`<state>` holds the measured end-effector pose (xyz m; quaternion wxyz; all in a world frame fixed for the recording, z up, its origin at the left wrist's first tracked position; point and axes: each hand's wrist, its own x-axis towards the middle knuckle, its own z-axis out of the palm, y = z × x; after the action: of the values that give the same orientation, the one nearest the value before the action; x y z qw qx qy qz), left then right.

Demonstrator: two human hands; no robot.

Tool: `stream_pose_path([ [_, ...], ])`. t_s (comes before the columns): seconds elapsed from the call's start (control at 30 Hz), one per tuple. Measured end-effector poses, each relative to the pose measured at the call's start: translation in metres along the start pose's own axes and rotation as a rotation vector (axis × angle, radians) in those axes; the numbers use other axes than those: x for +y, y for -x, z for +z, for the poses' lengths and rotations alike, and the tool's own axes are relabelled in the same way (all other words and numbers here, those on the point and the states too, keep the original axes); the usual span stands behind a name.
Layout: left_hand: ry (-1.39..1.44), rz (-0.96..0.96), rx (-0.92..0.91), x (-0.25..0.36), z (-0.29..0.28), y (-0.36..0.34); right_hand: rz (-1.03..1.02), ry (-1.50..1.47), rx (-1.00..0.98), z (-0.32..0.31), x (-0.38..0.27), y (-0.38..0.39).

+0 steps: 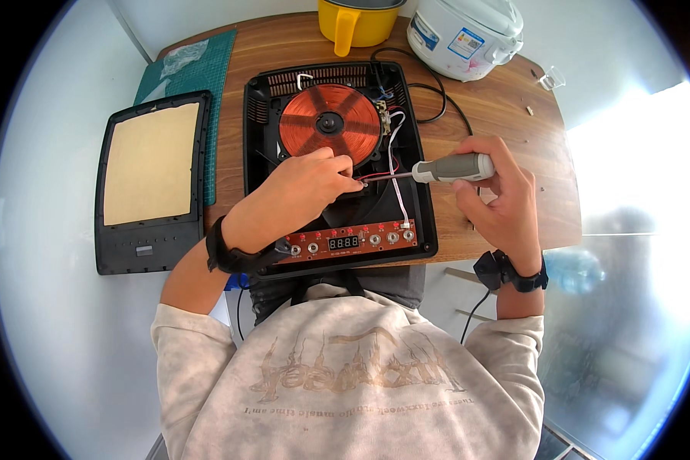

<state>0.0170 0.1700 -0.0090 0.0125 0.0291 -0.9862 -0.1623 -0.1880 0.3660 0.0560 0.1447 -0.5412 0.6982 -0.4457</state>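
Observation:
An opened induction cooker base [428, 230] lies before me, its black shell holding a round copper coil [307, 115]. My right hand [510, 199] grips the grey and white handle of a screwdriver [452, 168], whose shaft points left, nearly level. Over the coil's near edge, my left hand [303, 184] has its fingers pinched together by the screwdriver's tip. What they hold is too small to make out. Thin red wires run beside the tip. A white ribbon cable [395, 153] leads down to the reddish control board [345, 240] with its digit display.
Left of the base lies the cooker's top panel [149, 165], partly over a green cutting mat [221, 84] with a clear plastic bag [184, 57]. A yellow pot [360, 27] and a white rice cooker [464, 42] stand behind. A black cord [441, 96] loops on the table's right.

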Motion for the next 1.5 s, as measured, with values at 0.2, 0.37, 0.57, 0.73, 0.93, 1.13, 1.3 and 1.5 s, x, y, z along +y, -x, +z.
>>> stream_pose_path([
  [0.2,-0.022,0.006,0.002,-0.0006,0.0012,0.0008,-0.022,0.043,-0.006,0.0001,-0.0008,-0.001],
  [0.37,-0.04,0.021,0.005,-0.0002,0.0008,0.0005,-0.026,0.053,-0.006,-0.0004,-0.0015,-0.001],
  [0.57,-0.087,0.028,-0.003,-0.001,0.0018,0.0003,-0.037,0.062,-0.027,-0.0013,-0.0025,-0.0008],
  [0.73,-0.071,0.023,0.005,0.0001,0.0017,-0.0003,-0.029,0.074,-0.072,-0.0013,-0.0044,-0.0018],
  [0.93,-0.048,0.021,0.012,-0.0014,0.0032,0.001,-0.077,0.06,0.005,-0.0013,-0.0047,-0.0042],
  [1.13,-0.055,0.019,0.001,-0.0001,0.0015,0.0003,-0.073,0.083,-0.019,-0.0025,-0.0061,-0.0036],
  [1.3,-0.029,0.011,-0.005,-0.0006,0.0015,0.0005,-0.051,0.069,-0.039,-0.0001,-0.0065,-0.0042],
  [1.5,-0.037,0.022,0.01,-0.0011,0.0019,0.0012,-0.075,0.089,-0.035,0.0008,-0.0066,-0.0055],
])
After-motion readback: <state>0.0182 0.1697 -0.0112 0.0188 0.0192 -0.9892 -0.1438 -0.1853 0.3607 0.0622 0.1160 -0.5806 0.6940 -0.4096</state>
